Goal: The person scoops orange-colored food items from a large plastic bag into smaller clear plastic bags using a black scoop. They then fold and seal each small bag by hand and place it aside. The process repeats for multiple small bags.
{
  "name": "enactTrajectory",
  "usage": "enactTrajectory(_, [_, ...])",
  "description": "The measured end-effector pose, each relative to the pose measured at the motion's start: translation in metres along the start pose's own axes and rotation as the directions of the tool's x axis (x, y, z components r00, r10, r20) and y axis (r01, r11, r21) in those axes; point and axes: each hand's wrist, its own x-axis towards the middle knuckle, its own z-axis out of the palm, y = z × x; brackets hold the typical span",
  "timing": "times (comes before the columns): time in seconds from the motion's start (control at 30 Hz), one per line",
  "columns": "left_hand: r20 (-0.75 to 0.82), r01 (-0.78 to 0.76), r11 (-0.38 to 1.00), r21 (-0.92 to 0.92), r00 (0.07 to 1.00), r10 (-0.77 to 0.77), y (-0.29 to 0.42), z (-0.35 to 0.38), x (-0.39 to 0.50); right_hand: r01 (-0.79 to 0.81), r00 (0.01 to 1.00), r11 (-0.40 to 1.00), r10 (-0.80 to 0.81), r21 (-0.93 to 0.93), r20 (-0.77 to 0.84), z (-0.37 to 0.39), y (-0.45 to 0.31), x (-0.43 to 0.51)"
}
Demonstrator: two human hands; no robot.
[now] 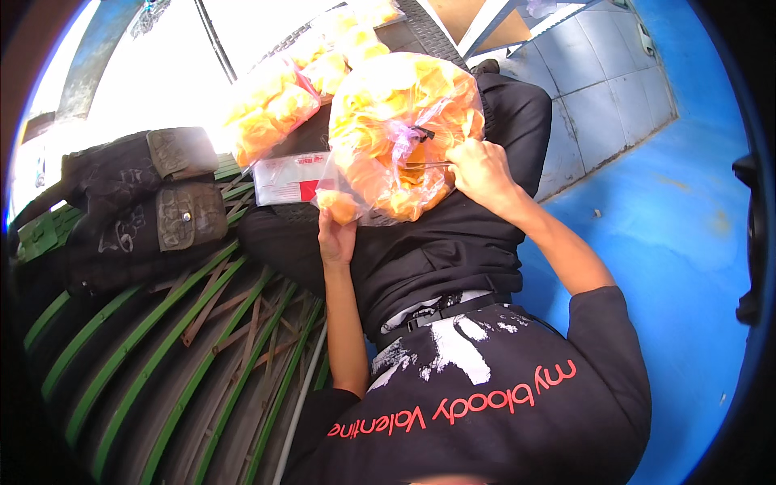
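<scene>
A large clear plastic bag [370,115] full of orange crisp-like snack pieces rests before me, by my crossed legs. Purplish plastic [401,138] is gathered on it, next to a small black item [423,134]. My right hand [483,173] grips a thin metal tool, perhaps tongs [426,165], whose far end lies over the opening among the orange pieces. In my left hand [337,239] is a small clear bag [337,205] with some orange pieces at its bottom, held against the large bag's lower left side.
Several filled bags [273,118] of orange snacks lie at the far left. A printed pack of plastic bags [284,182] sits near my left hand. Beyond it are a black bag [130,200] and a green folding metal gate [206,364]. A blue wall [655,242] stands to the right.
</scene>
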Motion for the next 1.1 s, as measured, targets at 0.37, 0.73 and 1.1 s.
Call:
enactTrajectory(0.37, [0.013,-0.033,0.998,0.055,0.999,0.033,-0.002,0.0,0.006,-0.623,0.782,0.37,0.313,0.689,0.539,-0.074,0.037,-0.022])
enactTrajectory(0.73, [0.023,-0.032,0.982,0.188,0.999,0.029,0.002,0.024,0.003,-0.596,0.794,0.058,0.194,0.801,0.577,-0.064,0.008,-0.001])
enactTrajectory(1.1, [0.044,-0.031,0.987,0.155,0.999,0.024,0.003,0.035,0.004,-0.649,0.753,0.067,0.194,0.758,0.628,-0.059,0.011,-0.006])
